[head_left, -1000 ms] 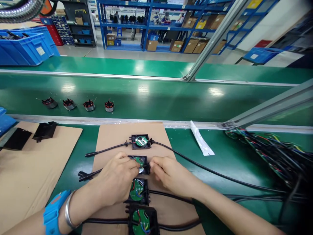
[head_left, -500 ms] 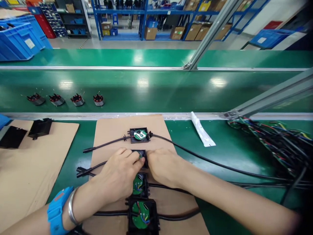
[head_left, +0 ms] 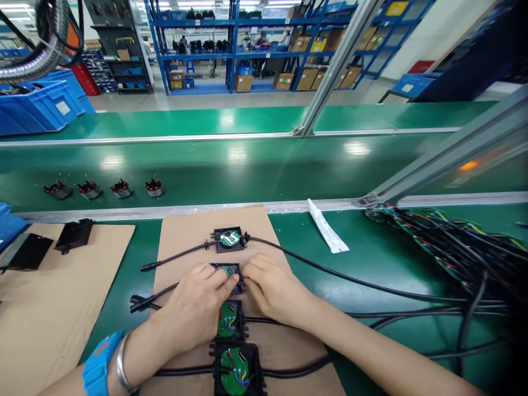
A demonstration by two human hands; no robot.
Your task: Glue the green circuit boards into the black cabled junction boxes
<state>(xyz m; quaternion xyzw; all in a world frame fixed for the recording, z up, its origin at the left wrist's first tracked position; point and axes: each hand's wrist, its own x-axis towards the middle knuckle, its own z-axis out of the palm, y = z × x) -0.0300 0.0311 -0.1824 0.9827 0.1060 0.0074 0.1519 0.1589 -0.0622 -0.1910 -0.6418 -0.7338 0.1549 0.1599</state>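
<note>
Four small black plastic housings line up on a cardboard sheet (head_left: 175, 236), each holding a green circuit board. My left hand (head_left: 200, 302) is closed on the second housing (head_left: 235, 268) from the far end, its thumb and fingers over the board. At that housing's right wall, my right hand (head_left: 272, 286) pinches where the black cable enters; the hand hides most of that spot. The farthest housing (head_left: 229, 240) lies open with a cable on each side. Nearer me are the third housing (head_left: 237, 330), partly behind my left hand, and the nearest housing (head_left: 252, 366).
A tangled pile of black cables (head_left: 466, 247) lies on the right. A white tube (head_left: 328, 226) is on the green bench. Several motor stators (head_left: 154, 188) stand in a row beyond the rail. Black parts (head_left: 74, 235) rest on the left cardboard. A metal post (head_left: 437, 148) slants across the right.
The view has tilted up and shifted slightly. My right hand has turned from a tight fist so its fingers and thumb show at the housing's right wall. My left hand stays on the same housing.
</note>
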